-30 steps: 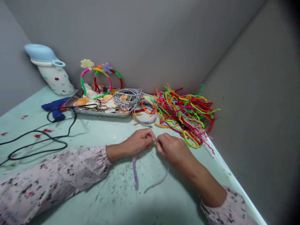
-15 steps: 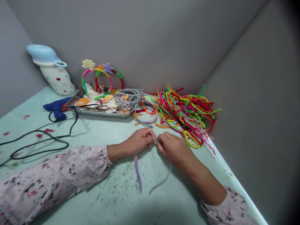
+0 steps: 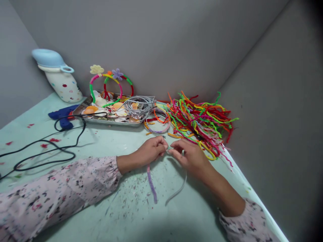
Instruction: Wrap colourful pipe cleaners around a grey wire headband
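Observation:
My left hand (image 3: 152, 150) is closed, its thumb and fingertips pinched on a grey wire partly wrapped in fuzzy pipe cleaner. The wrapped end (image 3: 151, 186), pink above and purple below, hangs under that hand toward me. A small greenish bit shows at the left fingertips. Just to the right, my right hand (image 3: 188, 154) has thumb and forefinger slightly apart, close to the left fingertips. Below the right hand a bare grey wire end (image 3: 178, 192) curves down over the table. The stretch of wire between both ends is mostly hidden by my hands.
Behind my hands, a metal tray (image 3: 113, 123) of shells carries coiled grey wire (image 3: 140, 105) and flower-topped hoops (image 3: 106, 75). A pipe cleaner pile (image 3: 199, 117) lies right. Left are a blue glue gun (image 3: 63, 114), its black cord (image 3: 45, 163) and a white bottle (image 3: 63, 84).
My right thumb and forefinger have parted from their pinch near the left fingertips. The hanging wire ends have shifted slightly to the right. My left hand keeps its grip.

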The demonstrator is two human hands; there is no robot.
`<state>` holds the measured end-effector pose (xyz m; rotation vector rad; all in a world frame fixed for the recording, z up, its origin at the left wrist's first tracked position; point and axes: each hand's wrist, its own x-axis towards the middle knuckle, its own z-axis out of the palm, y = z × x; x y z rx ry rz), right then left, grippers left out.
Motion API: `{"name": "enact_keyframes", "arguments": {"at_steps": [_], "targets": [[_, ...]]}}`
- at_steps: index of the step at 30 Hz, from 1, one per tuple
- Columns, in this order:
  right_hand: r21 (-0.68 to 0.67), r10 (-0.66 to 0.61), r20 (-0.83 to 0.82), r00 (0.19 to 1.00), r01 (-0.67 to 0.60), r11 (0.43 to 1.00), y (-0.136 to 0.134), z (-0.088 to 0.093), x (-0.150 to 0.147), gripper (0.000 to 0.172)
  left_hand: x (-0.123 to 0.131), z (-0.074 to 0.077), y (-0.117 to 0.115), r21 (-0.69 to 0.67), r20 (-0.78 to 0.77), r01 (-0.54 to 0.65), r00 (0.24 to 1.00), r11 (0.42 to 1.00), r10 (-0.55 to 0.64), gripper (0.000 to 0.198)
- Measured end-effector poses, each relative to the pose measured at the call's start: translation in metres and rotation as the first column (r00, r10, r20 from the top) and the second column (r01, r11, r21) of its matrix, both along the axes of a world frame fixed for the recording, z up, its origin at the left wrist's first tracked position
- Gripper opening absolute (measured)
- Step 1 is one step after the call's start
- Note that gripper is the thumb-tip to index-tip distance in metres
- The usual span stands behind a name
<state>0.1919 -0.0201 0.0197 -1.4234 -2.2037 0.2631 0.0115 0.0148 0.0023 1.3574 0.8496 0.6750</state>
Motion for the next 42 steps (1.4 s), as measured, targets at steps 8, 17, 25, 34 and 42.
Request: {"name": "enact_keyframes", "arguments": {"at_steps": [8, 17, 25, 34, 42], "targets": [[-0.301, -0.122, -0.456, 0.882, -0.024, 0.953, 0.018, -0.006, 0.025, 0.025, -0.001, 0.003, 0.001, -0.05, 0.09, -0.045, 0.995, 0.998, 0.049, 0.011], [-0.116, 0.08, -0.434, 0.898, -0.143, 0.983, 0.014, -0.021, 0.014, 0.022, -0.002, 0.0, 0.003, -0.035, 0.112, -0.023, 0.993, 0.999, 0.027, 0.013], [0.044, 0.142, -0.359, 0.923, -0.135, 0.99, 0.013, -0.021, 0.009, 0.014, -0.003, -0.001, 0.002, 0.003, 0.069, 0.035, 0.997, 0.999, -0.035, 0.015], [0.046, 0.166, -0.356, 0.919, -0.161, 0.986, 0.012, -0.021, 0.009, 0.013, -0.003, -0.001, 0.002, 0.006, 0.044, 0.041, 0.998, 0.999, -0.041, 0.018], [0.064, 0.181, -0.345, 0.921, -0.169, 0.984, 0.011, -0.018, 0.008, 0.011, -0.003, -0.004, 0.003, 0.0, 0.061, 0.061, 0.996, 0.998, -0.061, 0.019]]}}
